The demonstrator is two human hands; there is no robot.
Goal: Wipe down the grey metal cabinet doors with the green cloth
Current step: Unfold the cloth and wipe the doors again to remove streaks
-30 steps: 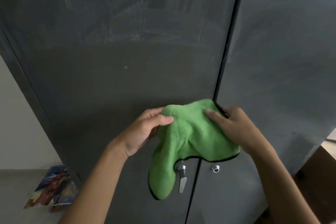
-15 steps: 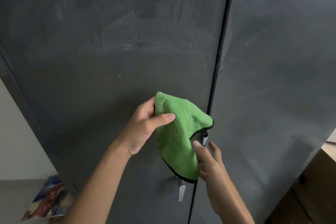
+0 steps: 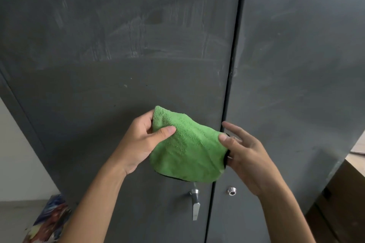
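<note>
A green cloth (image 3: 185, 148) with a black edge is stretched between both hands in front of the grey metal cabinet. My left hand (image 3: 142, 142) pinches its upper left corner between thumb and fingers. My right hand (image 3: 243, 150) grips its right edge with the thumb on top, the other fingers spread. The left cabinet door (image 3: 118, 45) shows pale wipe streaks on its upper half. The right cabinet door (image 3: 296, 55) meets it at a dark vertical seam. The cloth hangs just off the doors; I cannot tell if it touches them.
A silver lever handle (image 3: 195, 203) sits on the left door below the cloth, and a round silver lock (image 3: 231, 190) on the right door. A colourful printed item (image 3: 49, 221) lies on the floor at lower left. A wooden surface (image 3: 351, 163) stands at the right.
My right hand rose from below the cloth and took hold of its right edge. The folded cloth has been spread wider between both hands.
</note>
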